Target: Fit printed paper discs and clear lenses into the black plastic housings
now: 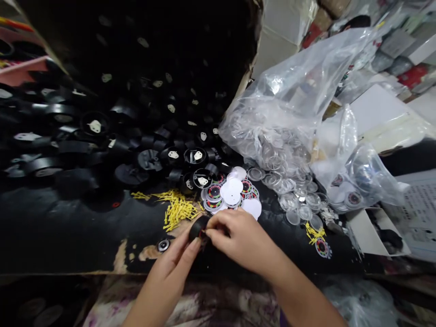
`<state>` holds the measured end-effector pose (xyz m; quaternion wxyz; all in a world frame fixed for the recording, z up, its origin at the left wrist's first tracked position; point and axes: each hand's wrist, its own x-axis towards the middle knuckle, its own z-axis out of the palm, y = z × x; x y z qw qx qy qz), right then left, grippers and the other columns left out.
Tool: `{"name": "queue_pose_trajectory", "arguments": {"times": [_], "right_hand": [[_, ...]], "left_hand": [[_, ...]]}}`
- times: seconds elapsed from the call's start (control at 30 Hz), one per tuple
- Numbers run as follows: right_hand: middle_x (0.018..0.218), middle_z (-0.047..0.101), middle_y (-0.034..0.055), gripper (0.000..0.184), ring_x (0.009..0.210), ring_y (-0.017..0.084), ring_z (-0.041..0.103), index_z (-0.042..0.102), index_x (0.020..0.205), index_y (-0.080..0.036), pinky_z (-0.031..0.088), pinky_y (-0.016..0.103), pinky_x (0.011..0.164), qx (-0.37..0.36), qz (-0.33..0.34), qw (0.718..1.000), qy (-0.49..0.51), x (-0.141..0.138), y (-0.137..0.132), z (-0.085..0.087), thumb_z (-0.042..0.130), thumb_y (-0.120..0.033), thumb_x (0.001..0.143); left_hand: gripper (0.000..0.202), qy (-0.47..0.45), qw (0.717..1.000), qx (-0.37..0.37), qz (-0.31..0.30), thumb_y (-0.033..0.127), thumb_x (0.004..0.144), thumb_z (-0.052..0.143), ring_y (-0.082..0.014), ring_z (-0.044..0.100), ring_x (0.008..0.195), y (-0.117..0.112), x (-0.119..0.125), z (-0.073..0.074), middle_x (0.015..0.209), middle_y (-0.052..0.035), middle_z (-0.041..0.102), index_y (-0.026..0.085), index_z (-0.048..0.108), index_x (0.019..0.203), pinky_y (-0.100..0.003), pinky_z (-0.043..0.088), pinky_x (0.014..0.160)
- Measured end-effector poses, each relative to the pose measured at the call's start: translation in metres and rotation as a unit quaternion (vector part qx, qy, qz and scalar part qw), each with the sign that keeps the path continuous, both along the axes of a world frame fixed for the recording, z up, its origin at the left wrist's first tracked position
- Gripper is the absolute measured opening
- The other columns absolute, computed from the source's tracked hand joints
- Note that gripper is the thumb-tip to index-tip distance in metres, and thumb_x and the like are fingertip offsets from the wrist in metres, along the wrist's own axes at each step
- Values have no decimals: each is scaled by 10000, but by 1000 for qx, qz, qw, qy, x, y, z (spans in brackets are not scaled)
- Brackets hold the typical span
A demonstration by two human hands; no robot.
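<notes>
A small black round plastic case (198, 227) is pinched between both hands just above the dark table. My left hand (177, 260) grips it from below with thumb and fingers. Over its top edge curls my right hand (238, 238), fingertips pressed at the rim. Just beyond the hands lie printed round dials and white discs (231, 193). A scatter of small yellow pointers (177, 208) lies to the left of the hands. A pile of black cases (146, 145) fills the table's far left.
A big clear bag of transparent round covers (282, 131) spills onto the table at right. A smaller bag (357, 181) holds printed dials. More yellow pointers (313, 232) and one dial (322, 247) lie at right. A finished-looking small dial (163, 245) sits near my left hand.
</notes>
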<state>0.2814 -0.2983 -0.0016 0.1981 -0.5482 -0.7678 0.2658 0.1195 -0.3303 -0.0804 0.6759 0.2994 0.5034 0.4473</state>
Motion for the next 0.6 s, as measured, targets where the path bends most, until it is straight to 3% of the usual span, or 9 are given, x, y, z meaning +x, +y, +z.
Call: {"name": "queue_pose_trajectory", "arguments": {"times": [0.07, 0.17, 0.23, 0.3, 0.37, 0.43, 0.53, 0.6], "right_hand": [[925, 707, 19, 150, 837, 151, 621, 677, 936, -197, 421, 281, 787, 42, -41, 998, -37, 25, 17, -4, 542, -139, 904], [1177, 645, 141, 332, 1061, 297, 568, 656, 1143, -162, 394, 443, 902, 133, -181, 954, -199, 64, 48, -16, 515, -62, 859], [1185, 640, 166, 363, 1085, 347, 551, 667, 1147, -146, 388, 501, 916, 134, -192, 943, -236, 83, 62, -21, 525, -41, 829], [1120, 672, 154, 301, 1065, 330, 571, 690, 1095, -140, 404, 491, 937, 126, -179, 951, -217, 90, 65, -22, 526, -67, 853], [1096, 686, 128, 261, 1043, 274, 598, 682, 1096, -141, 441, 425, 942, 131, -178, 958, -184, 83, 56, -19, 500, -126, 909], [1084, 693, 93, 257, 980, 210, 630, 657, 1137, -158, 493, 338, 881, 109, -167, 976, -89, 64, 37, -13, 485, -193, 949], [1014, 690, 49, 264, 908, 163, 643, 648, 1177, -198, 518, 279, 817, 30, -85, 990, 111, 25, 5, -8, 516, -236, 952], [1051, 645, 69, 295, 940, 164, 624, 650, 1208, -201, 504, 294, 857, 33, -45, 988, 142, 4, -9, -7, 517, -205, 945]], "left_hand": [[400, -29, 999, -2, 26, 446, 773, 731, -291, 535, 1279, 3, -1, -1, 1312, -15, 650, 288, 713, 1141, -361, 499, 1027], [385, -73, 996, -16, 42, 447, 785, 722, -274, 605, 1198, 6, 1, 1, 1256, -18, 685, 276, 714, 1130, -349, 535, 993], [390, -80, 996, -22, 44, 434, 773, 741, -271, 612, 1187, 7, 3, 3, 1240, -25, 693, 263, 715, 1123, -358, 526, 1008], [400, -97, 992, -38, 71, 426, 762, 754, -278, 646, 1133, 8, 4, 5, 1195, -45, 713, 244, 712, 1115, -405, 520, 1014], [392, -123, 987, -54, 89, 412, 764, 756, -274, 682, 1061, 9, 4, 9, 1140, -65, 732, 223, 710, 1104, -430, 529, 994], [341, -155, 984, -61, 65, 410, 791, 730, -263, 694, 1023, 10, 5, 15, 1104, -88, 740, 192, 722, 1054, -416, 550, 955], [306, -189, 981, -50, 13, 437, 844, 662, -232, 686, 1020, 12, 7, 22, 1100, -93, 737, 184, 737, 999, -350, 573, 899], [300, -177, 984, -35, 5, 429, 841, 669, -215, 672, 1044, 12, 8, 23, 1144, -72, 721, 221, 728, 1048, -318, 569, 888]]}}
